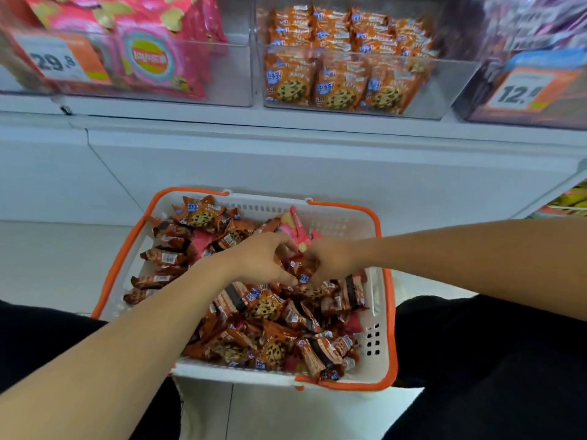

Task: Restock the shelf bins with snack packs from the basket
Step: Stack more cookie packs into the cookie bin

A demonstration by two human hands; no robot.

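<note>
Basket [379, 360] heaped with orange cookie packs [270, 308], left hand [265, 260] and right hand [332, 258] both gripping packs

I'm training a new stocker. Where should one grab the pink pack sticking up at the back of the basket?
Probably pinch the pink pack by its raised top edge, coming from above: it stands tilted, clear of the cookie packs, with its lower end buried in the basket.
</note>
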